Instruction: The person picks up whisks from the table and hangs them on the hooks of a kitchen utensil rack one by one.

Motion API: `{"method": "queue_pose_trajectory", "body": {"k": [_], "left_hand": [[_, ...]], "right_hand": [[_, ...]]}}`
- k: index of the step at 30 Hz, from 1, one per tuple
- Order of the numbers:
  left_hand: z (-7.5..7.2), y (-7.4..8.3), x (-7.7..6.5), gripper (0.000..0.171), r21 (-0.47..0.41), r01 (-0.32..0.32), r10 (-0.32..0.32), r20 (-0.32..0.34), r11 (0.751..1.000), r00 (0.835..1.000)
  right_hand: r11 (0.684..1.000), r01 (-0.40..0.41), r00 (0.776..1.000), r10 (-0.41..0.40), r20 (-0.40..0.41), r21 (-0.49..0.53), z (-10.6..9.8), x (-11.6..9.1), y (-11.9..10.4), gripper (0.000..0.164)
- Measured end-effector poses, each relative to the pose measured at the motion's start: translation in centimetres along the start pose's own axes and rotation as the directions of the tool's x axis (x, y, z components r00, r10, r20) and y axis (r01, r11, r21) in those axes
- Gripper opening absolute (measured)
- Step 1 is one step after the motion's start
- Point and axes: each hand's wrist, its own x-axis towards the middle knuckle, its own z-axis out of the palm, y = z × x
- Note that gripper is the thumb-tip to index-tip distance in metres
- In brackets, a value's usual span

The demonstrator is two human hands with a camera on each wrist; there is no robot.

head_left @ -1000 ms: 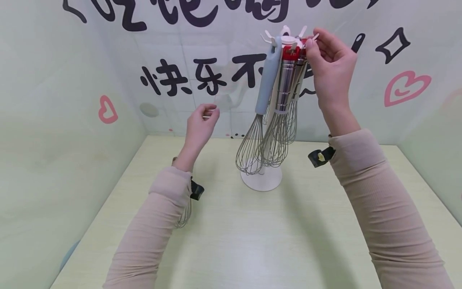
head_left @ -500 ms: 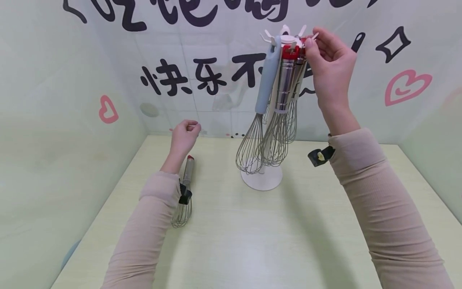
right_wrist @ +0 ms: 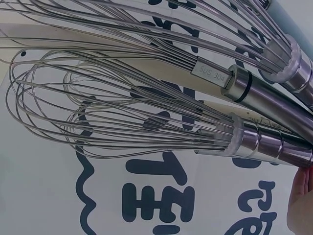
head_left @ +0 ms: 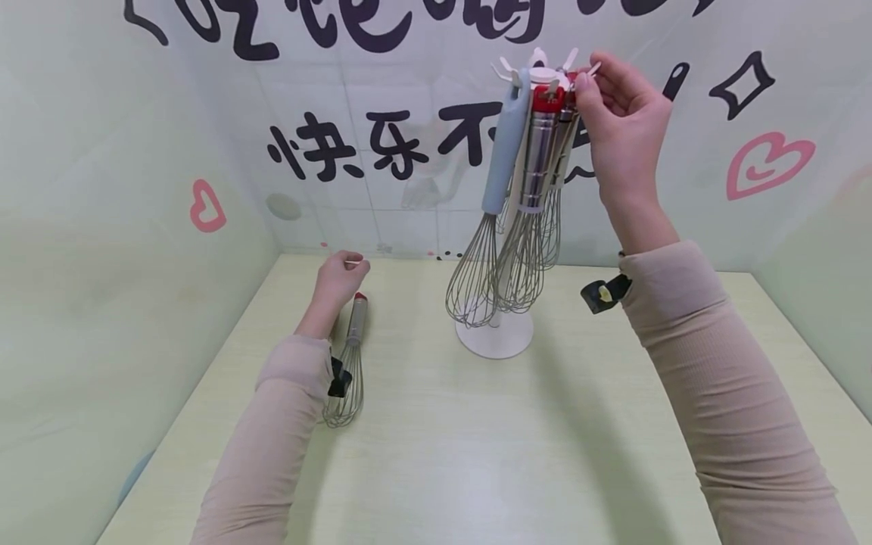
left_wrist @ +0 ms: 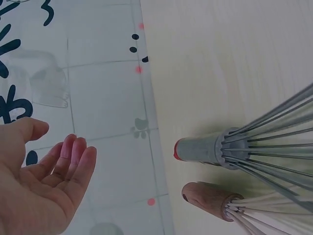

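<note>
In the head view, my left hand hovers over the table's back left. The left wrist view shows its fingers loosely bent with nothing in them. Just nearer lies a steel-handled whisk with a red end. Beside it is a wooden-handled whisk, mostly hidden by my arm in the head view. My right hand pinches a hook at the top of a white whisk stand, close to a red-ended whisk. A blue-handled whisk and a red-topped steel whisk hang there, with others partly hidden behind.
A pale wooden table runs back to a printed wall cloth with dark lettering and pink hearts. Side cloths stand left and right. A bit of blue shows at the table's left edge.
My left hand has moved left and down from beside the hanging whisks toward those on the table, uncovering the red-ended one. My right hand has stayed at the stand's top.
</note>
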Motion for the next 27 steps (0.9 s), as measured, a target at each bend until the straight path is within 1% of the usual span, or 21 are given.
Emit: {"method": "queue_pose_trajectory", "body": {"k": [6, 14, 19, 27], "left_hand": [[-0.1, -1.4, 0.0, 0.047, 0.020, 0.017, -0.018, 0.011, 1.000, 1.000], [-0.6, -3.0, -0.3, 0.047, 0.059, 0.033, -0.036, 0.054, 0.998, 0.998], [-0.8, -3.5, -0.7, 0.046, 0.085, 0.041, -0.048, 0.080, 0.996, 0.996], [-0.8, -4.4, -1.0, 0.044, 0.092, 0.050, -0.059, 0.103, 0.995, 0.993]], "right_hand": [[1.000, 0.004, 1.000, -0.004, 0.000, -0.007, 0.0, 0.0, 0.2, 0.030], [1.000, 0.007, 1.000, -0.007, 0.002, -0.002, 0.1, 0.1, 0.3, 0.031], [1.000, 0.007, 1.000, -0.007, -0.001, 0.012, 0.0, 0.2, 0.3, 0.030], [1.000, 0.022, 1.000, -0.022, 0.008, 0.012, -0.1, 0.2, 0.4, 0.029]]}}
